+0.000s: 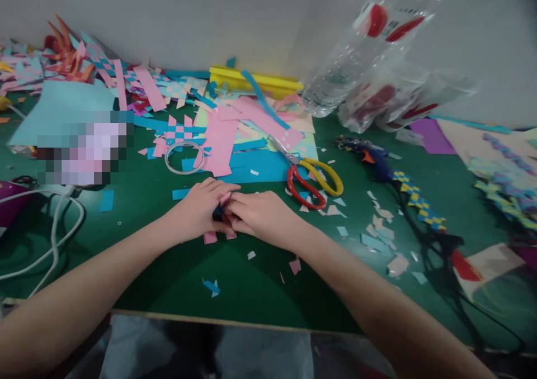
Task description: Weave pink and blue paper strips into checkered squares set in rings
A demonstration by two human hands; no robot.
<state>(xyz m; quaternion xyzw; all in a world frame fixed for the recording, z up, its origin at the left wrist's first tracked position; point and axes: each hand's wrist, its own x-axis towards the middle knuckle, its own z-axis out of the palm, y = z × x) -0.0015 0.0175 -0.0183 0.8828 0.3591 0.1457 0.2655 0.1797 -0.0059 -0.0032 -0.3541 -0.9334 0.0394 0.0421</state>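
Note:
My left hand (205,205) and my right hand (260,214) meet over the green table near its front edge. Both are closed around a small piece of pink and blue woven paper strips (211,237), whose pink ends stick out below the fingers. Most of the piece is hidden by the hands. Just beyond the right hand lie scissors (296,164) with one red and one yellow handle, blades pointing away to the left. A roll of clear tape (184,157) rests flat beyond the left hand. Pink paper strips (220,138) and blue paper (260,166) are spread behind the hands.
Paper scraps (380,233) litter the green table (168,289). At the back stand a clear plastic bag of cups (361,83) and a yellow holder (255,81). A blurred-out phone-like object (90,152) with a white cable (54,239) lies left. A dark cord (413,222) runs along the right.

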